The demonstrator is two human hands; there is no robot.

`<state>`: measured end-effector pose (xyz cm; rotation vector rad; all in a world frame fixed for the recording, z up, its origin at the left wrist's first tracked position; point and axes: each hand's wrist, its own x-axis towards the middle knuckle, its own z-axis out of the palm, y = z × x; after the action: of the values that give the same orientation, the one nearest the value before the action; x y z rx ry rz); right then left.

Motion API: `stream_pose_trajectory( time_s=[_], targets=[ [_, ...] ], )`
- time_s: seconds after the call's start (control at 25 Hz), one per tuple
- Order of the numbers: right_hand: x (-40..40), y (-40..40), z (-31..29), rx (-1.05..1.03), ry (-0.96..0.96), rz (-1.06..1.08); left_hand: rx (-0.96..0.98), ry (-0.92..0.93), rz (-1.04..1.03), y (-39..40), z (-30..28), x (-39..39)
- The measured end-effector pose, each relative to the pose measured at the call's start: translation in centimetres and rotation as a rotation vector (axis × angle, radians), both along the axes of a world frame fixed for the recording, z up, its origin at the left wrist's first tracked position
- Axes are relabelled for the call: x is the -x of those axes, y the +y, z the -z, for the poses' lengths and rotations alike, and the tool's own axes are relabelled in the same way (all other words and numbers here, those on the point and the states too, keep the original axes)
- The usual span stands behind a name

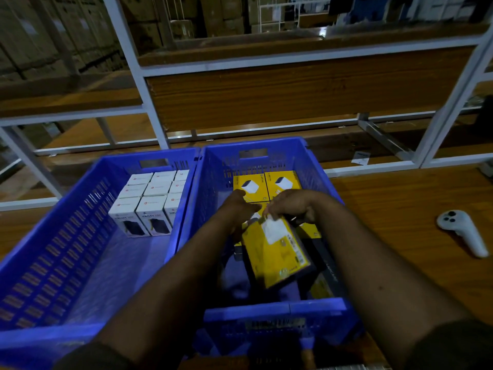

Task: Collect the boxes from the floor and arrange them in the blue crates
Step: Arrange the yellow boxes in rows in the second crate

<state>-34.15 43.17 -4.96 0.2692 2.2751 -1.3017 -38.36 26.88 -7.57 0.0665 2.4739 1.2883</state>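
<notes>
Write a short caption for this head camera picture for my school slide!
Both hands lower a yellow box into the right blue crate, beside white boxes.

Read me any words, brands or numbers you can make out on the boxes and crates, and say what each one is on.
"HALLEY 20K": front of the white boxes in the left blue crate; the rightmost one shows only "HAL".
Small red logos on the white boxes' tops: too small to read.
Yellow boxes in the right blue crate: side print blurred, unreadable.
Yellow box held in both hands: print blurred.
Label on the right crate's near wall: unreadable.
</notes>
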Motion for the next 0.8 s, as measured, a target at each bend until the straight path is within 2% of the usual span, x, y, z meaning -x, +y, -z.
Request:
stream_pose_trajectory(
  time_s=[0.16,0.32,0.44,0.56,0.64,0.72,0.8],
  targets=[
    [0.8,1.4,-0.1,0.278,0.06,0.378,-0.21,-0.093,-0.027,-0.2,-1.0,-0.6],
    [1.0,1.7,-0.3,0.517,0.023,0.534,-0.433,-0.303,-0.055,-0.3,-1.7,-1.3],
    [0.9,1.5,-0.4,0.594,0.015,0.542,-0.515,-0.342,-0.076,-0.4,-1.9,-1.4],
    [0.5,0.9,-0.6,0.616,0.055,0.486,-0.571,-0.224,-0.142,-0.2,-2.4,-1.4],
    [0.3,0.5,-0.9,0.577,0.159,0.42,-0.678,-0.176,-0.136,-0.4,-3.0,-1.4],
    [0.2,0.3,-1.1,0.517,0.336,0.339,-0.767,-0.299,-0.135,-1.0,-3.4,-1.2],
    [0.3,0.0,-1.2,0.391,0.507,0.232,-0.769,-0.482,-0.136,-1.6,-3.3,-0.9]
  ],
)
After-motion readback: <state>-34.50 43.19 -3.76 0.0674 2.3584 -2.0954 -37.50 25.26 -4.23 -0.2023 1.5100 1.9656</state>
